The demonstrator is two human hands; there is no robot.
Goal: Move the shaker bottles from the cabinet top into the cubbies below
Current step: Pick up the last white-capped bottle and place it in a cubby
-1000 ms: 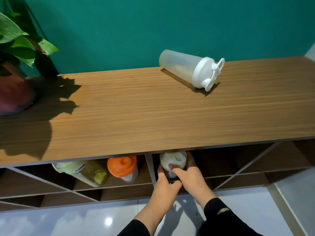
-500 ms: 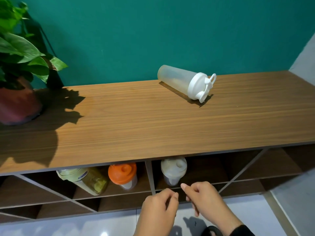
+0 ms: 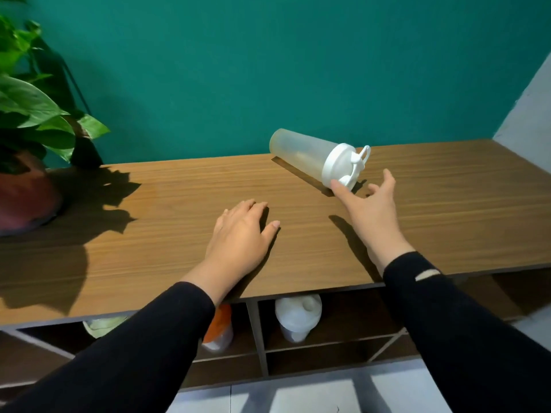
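A clear shaker bottle with a white lid lies on its side at the back of the wooden cabinet top. My right hand hovers just in front of its lid, fingers spread, one fingertip touching the lid's edge. My left hand rests flat on the cabinet top, holding nothing. In the cubbies below stand a white-lidded bottle, an orange-lidded bottle partly behind my left sleeve, and a pale green-lidded bottle, mostly hidden.
A potted plant in a reddish pot stands at the cabinet's far left against the teal wall. The cubbies to the right of the white-lidded bottle show dark wood. Pale floor tiles lie below.
Both hands let go of the white-lidded bottle in the cubby and rose to the cabinet top. My right hand has moved up to the lying bottle's lid, and my view has lifted.
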